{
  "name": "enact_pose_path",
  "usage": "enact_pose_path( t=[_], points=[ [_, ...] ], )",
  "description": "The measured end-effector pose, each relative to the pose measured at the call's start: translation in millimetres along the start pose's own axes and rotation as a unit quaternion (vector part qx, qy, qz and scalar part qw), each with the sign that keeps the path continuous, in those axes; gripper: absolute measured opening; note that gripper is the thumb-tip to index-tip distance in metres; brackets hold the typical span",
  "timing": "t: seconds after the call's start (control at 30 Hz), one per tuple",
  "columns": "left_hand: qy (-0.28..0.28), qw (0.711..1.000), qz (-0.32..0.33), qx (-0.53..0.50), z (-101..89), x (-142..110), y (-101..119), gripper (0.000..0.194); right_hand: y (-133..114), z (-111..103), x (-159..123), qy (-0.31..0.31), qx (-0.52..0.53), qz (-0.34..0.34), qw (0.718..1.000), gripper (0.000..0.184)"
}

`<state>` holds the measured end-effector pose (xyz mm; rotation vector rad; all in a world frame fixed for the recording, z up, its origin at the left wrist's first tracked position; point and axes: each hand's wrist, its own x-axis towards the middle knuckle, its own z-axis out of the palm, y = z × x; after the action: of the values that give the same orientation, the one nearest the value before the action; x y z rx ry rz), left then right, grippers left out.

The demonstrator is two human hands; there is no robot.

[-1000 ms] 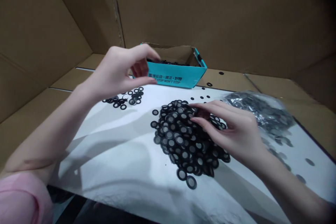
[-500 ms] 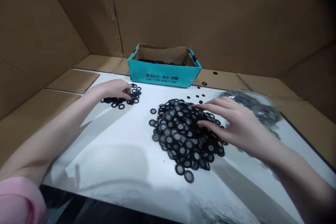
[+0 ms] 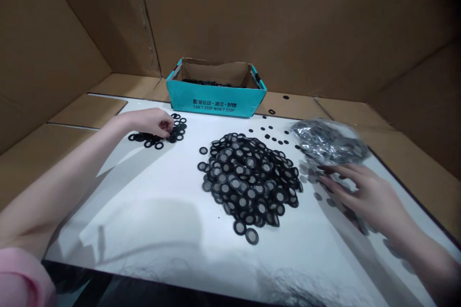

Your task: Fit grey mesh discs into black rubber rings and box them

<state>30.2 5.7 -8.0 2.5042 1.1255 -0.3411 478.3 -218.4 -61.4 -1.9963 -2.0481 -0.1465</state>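
My left hand (image 3: 156, 122) rests at a small group of black rings (image 3: 158, 145) on the left of the white table. Its fingers are curled together, and whatever they pinch is hidden. To the right of a big heap of black rings with grey centres (image 3: 248, 182), my right hand (image 3: 363, 192) is low over scattered grey discs (image 3: 330, 202). Its thumb and fingers are apart, slightly blurred, with nothing visible between them. Just behind that hand lies a clear plastic bag (image 3: 329, 141) with grey pieces inside.
A turquoise cardboard box (image 3: 216, 100) holding dark pieces stands at the back. Several small black discs (image 3: 273, 139) lie between the heap and the bag. Tall cardboard walls (image 3: 270, 19) enclose the white table (image 3: 151, 220) at the back and sides.
My right hand has left the heap and moved right, to the grey discs in front of the bag. My left hand stays at the small group of rings. The view has shifted slightly.
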Motion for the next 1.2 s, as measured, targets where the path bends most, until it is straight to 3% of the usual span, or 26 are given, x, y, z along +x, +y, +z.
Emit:
enact_pose_path(
  t=[0.27, 0.43, 0.63, 0.83, 0.97, 1.1, 1.2],
  points=[
    [0.057, 0.997, -0.008, -0.043, -3.9, -3, 1, 0.019, -14, 16, 16, 0.007, 0.003, -0.046, 0.999, 0.023],
    [0.050, 0.998, 0.007, -0.040, -4.0, -2, -1, 0.033, -15, 20, 19, 0.026, 0.022, -0.031, 0.999, 0.015],
    [0.071, 0.997, 0.006, -0.037, -4.6, -3, -4, 0.029, -15, 14, 20, 0.020, 0.124, 0.096, 0.987, 0.023],
    [0.074, 0.987, 0.016, -0.140, -8.0, -7, 5, 0.025, -22, -3, 28, 0.050, 0.154, 0.188, 0.969, 0.023],
    [0.070, 0.957, 0.067, -0.274, -9.0, -13, 24, 0.027, -48, -18, 37, 0.103, 0.259, 0.215, 0.936, 0.019],
    [0.088, 0.913, 0.144, -0.372, -8.2, -20, 57, 0.021, -99, -31, 44, 0.131, 0.363, 0.124, 0.914, 0.014],
    [0.092, 0.879, 0.184, -0.431, -6.7, -28, 86, 0.014, -139, -38, 48, 0.117, 0.440, 0.025, 0.890, 0.013]
  ],
)
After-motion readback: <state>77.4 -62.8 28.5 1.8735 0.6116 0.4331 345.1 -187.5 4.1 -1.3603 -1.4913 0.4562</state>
